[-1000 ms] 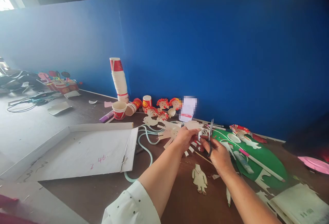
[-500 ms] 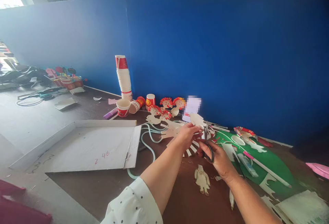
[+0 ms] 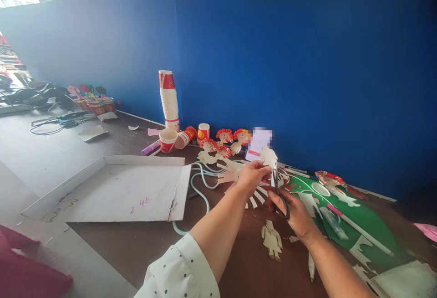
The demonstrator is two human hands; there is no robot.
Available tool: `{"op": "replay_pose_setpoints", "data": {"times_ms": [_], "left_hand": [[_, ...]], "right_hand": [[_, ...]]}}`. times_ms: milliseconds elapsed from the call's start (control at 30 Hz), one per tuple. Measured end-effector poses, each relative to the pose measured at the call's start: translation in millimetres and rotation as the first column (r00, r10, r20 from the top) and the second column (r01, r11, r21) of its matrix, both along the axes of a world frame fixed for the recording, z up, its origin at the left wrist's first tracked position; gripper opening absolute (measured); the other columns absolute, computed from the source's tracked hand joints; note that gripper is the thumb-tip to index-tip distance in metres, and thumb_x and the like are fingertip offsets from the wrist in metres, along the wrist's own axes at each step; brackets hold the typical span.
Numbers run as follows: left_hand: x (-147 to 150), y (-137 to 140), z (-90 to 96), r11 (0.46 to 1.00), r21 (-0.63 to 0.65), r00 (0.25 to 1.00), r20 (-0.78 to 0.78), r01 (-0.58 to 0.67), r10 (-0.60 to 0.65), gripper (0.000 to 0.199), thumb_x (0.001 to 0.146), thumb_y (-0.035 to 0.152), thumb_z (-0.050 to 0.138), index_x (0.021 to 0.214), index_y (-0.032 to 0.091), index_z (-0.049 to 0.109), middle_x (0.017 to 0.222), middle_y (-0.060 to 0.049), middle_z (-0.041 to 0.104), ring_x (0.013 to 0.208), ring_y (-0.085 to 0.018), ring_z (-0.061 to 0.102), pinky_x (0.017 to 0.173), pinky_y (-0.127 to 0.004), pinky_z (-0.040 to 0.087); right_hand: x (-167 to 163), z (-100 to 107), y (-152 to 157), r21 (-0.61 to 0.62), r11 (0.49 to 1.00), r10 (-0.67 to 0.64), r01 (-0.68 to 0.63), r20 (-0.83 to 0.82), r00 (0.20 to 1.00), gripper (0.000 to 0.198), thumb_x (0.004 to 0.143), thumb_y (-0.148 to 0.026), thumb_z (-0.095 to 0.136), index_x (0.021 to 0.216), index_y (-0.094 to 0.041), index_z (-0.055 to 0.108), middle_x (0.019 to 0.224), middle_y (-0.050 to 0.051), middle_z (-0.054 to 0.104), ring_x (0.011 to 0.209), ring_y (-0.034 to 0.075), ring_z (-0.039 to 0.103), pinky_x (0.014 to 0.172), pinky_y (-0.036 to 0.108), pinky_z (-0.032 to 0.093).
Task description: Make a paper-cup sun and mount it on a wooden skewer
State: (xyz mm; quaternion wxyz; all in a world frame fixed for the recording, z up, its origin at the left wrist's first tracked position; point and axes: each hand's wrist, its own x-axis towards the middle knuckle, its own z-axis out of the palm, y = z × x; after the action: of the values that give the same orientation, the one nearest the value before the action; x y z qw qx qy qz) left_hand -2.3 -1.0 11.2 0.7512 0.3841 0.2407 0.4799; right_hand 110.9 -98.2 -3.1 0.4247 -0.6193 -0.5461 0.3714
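My left hand [image 3: 253, 177] pinches a white paper cutout [image 3: 269, 156] and holds it above the table. In my right hand [image 3: 296, 216] is a pair of scissors with dark handles [image 3: 282, 204]; the blades point up, close against the cutout's right edge. Whether the blades touch the paper I cannot tell. Below my hands a paper doll body [image 3: 272, 241] lies flat on the brown table. White paper cut into strips [image 3: 254, 197] fans out under my wrists. Several paper figures with red fringed heads [image 3: 224, 136] sit beyond my left hand.
A shallow white cardboard tray [image 3: 119, 188] lies to the left. Behind it rise stacked paper cups [image 3: 170, 106], against a blue partition [image 3: 273, 61]. On the right, a green mat [image 3: 368, 225] bears a pink-tipped pen [image 3: 362, 229] and scraps. A pale cord [image 3: 201, 188] loops between.
The whole view has shifted slightly, so things sit a little farther right. My left hand still holds the cutout, and the scissors stay beside it in my right hand.
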Motion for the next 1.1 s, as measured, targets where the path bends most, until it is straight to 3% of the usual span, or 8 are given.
{"op": "replay_pose_setpoints", "data": {"times_ms": [200, 533, 767, 1100], "left_hand": [[0, 0, 2.3, 0.999, -0.038, 1.000, 0.006, -0.028, 0.029, 0.022, 0.062, 0.022, 0.078, 0.071, 0.012, 0.060, 0.066, -0.001, 0.060, 0.060, -0.009, 0.058, 0.067, -0.024, 0.049], [1, 1, 0.7, 0.999, -0.017, 0.999, -0.016, 0.031, -0.031, 0.024, 0.062, 0.023, 0.078, 0.072, 0.011, 0.059, 0.066, -0.001, 0.059, 0.056, -0.007, 0.055, 0.062, -0.023, 0.047], [2, 2, -1.1, 0.999, -0.038, 1.000, -0.004, 0.025, -0.026, 0.026, 0.062, 0.022, 0.079, 0.072, 0.012, 0.058, 0.066, -0.001, 0.059, 0.057, -0.008, 0.056, 0.065, -0.024, 0.048], [11, -1, -4.6, 0.995, -0.065, 0.997, 0.006, -0.071, 0.071, 0.021, 0.064, 0.015, 0.075, 0.070, 0.012, 0.055, 0.067, -0.001, 0.059, 0.058, -0.009, 0.057, 0.067, -0.026, 0.049]], "right_hand": [[0, -2, 0, 0.011, 1.000, 0.009, -0.009, 0.010, 1.000, 0.043, 0.081, -0.051, 0.058, 0.111, -0.021, 0.066, 0.073, 0.002, 0.069, 0.071, 0.019, 0.062, 0.065, 0.028, 0.047], [-2, 6, -1, 0.021, 0.999, -0.028, 0.027, 0.048, 0.998, 0.043, 0.080, -0.051, 0.058, 0.107, -0.020, 0.069, 0.064, 0.001, 0.065, 0.062, 0.018, 0.059, 0.060, 0.027, 0.046], [5, -5, 2, 0.027, 0.999, -0.033, 0.031, 0.058, 0.998, 0.042, 0.080, -0.050, 0.058, 0.107, -0.020, 0.068, 0.061, -0.001, 0.063, 0.058, 0.016, 0.057, 0.058, 0.027, 0.046], [7, -5, 4, 0.051, 0.998, -0.040, 0.034, 0.121, 0.992, 0.040, 0.081, -0.051, 0.056, 0.104, -0.020, 0.069, 0.059, -0.001, 0.062, 0.057, 0.017, 0.056, 0.057, 0.028, 0.044]]}}
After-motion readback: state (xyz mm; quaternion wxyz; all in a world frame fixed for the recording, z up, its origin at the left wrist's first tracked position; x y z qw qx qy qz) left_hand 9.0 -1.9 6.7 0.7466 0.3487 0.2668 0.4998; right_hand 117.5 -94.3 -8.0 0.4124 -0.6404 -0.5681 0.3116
